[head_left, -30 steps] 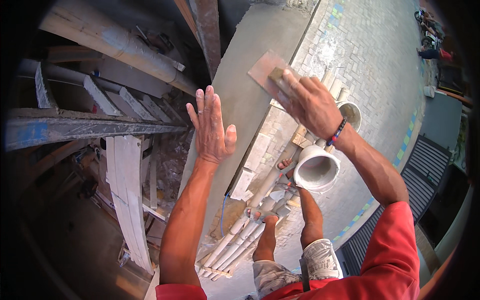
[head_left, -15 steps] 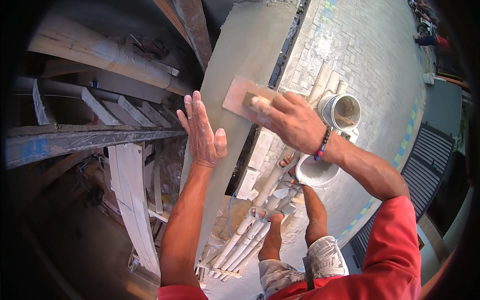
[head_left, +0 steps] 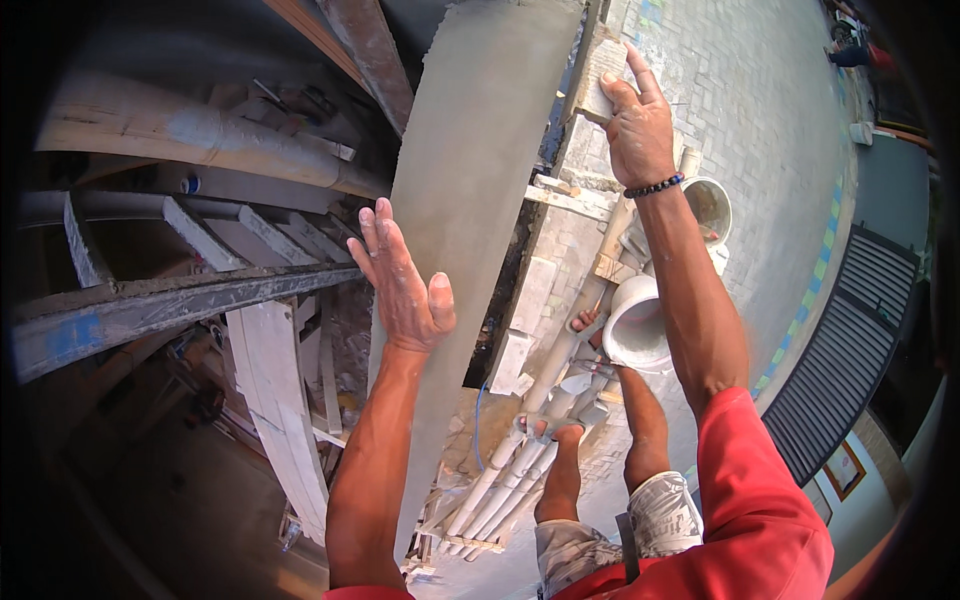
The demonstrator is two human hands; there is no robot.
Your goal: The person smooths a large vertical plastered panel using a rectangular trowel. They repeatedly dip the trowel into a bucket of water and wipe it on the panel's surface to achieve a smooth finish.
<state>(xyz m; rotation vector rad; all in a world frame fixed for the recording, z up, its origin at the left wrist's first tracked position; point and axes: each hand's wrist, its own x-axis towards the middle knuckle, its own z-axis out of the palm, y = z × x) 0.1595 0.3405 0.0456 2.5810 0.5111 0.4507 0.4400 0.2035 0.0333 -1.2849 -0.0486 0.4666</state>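
Observation:
A long strip of smooth grey plaster (head_left: 480,130) runs away from me. My left hand (head_left: 405,290) is open, fingers spread, over its left edge, holding nothing; whether it touches the plaster I cannot tell. My right hand (head_left: 642,130) is out beyond the right edge, with the thumb and a stretched index finger along a plastering float (head_left: 602,72). The float is tilted, so its blade shows narrow, and the hand covers part of it. Beneath my right forearm stand two pale buckets; the nearer bucket (head_left: 640,330) has grey residue inside, the farther bucket (head_left: 708,205) is partly covered.
On the left is a plaster-stained ladder (head_left: 180,295) below a thick bamboo pole (head_left: 200,125). A pale board (head_left: 275,400) hangs beneath it. Bamboo poles (head_left: 510,480) lashed together lie under my feet. Brick paving (head_left: 760,130) and a dark slatted gate (head_left: 840,350) stretch along the right.
My right hand has lifted the float off the plaster and carried it away to the right and farther forward, tilting it. The left hand stays nearly in place, still spread.

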